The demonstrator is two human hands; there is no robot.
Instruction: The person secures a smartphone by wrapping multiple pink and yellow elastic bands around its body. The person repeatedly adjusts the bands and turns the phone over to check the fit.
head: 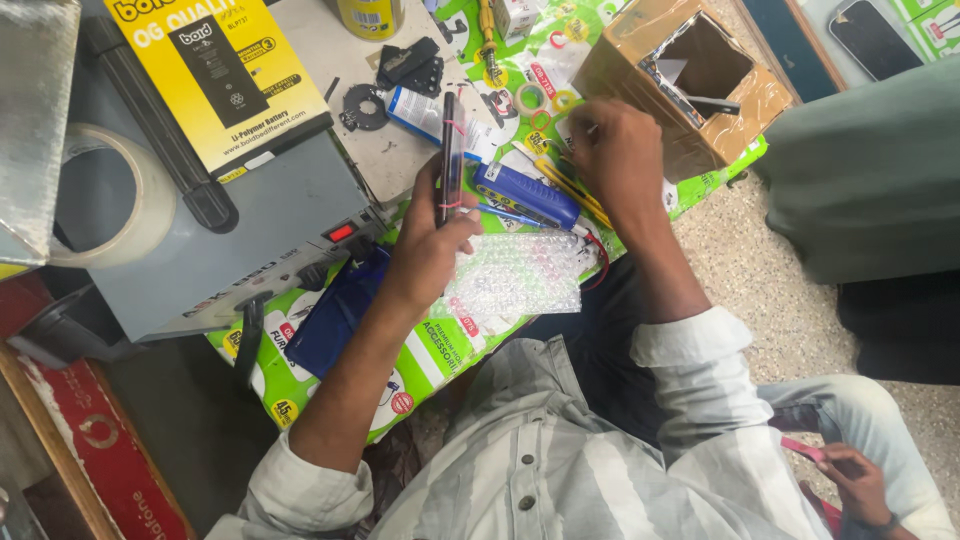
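Left hand pinching upright smartphone edge-on; right hand, grip state unclear, just beyond blue battery pack.

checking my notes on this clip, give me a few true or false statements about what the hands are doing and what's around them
1. The left hand holds a slim dark phone on edge. True.
2. The right hand rests on the sheet of bubble wrap. False: it is up among the small parts on the green printed sheet, beside the cardboard box.
3. A blue tube-shaped item lies between the two hands. True.
4. The roll of clear tape sits on the cardboard box. False: it sits on the grey machine at the left.
5. The yellow box lies on the floor. False: it lies on top of the grey machine.
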